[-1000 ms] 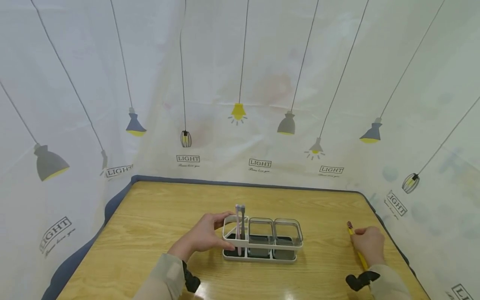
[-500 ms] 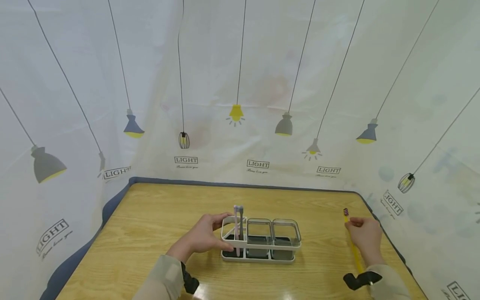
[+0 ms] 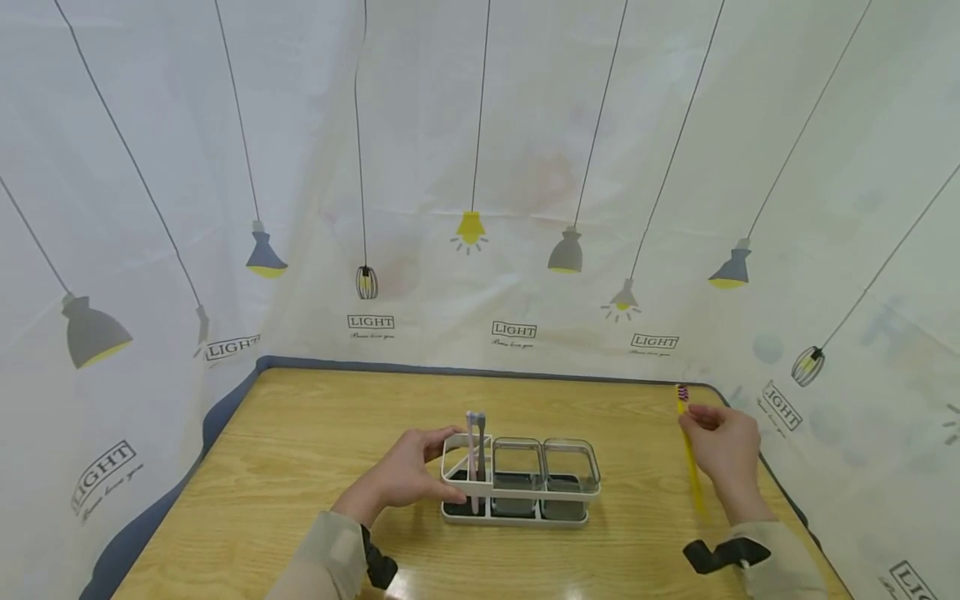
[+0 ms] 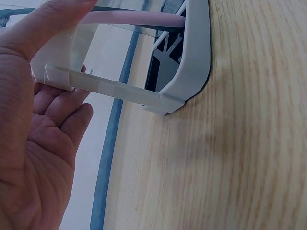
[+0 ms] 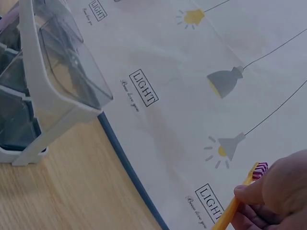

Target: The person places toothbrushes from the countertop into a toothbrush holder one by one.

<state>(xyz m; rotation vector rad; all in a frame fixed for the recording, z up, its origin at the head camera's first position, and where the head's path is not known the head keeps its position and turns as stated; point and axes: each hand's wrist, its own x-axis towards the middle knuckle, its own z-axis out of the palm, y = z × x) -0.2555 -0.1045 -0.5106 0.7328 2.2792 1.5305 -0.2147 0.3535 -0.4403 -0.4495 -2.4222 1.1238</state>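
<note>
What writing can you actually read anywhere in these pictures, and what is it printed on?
"LIGHT": printed in a small box, repeated many times on the white curtain around the table, for example and.
Under each "LIGHT": a line of small script, too small and blurred to read.
Holder, toothbrushes and table: no writing visible.

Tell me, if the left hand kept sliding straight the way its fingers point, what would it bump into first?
The left hand already touches the end of the white holder, so it would press that first. The pink toothbrush stands just inside that end compartment.
</note>
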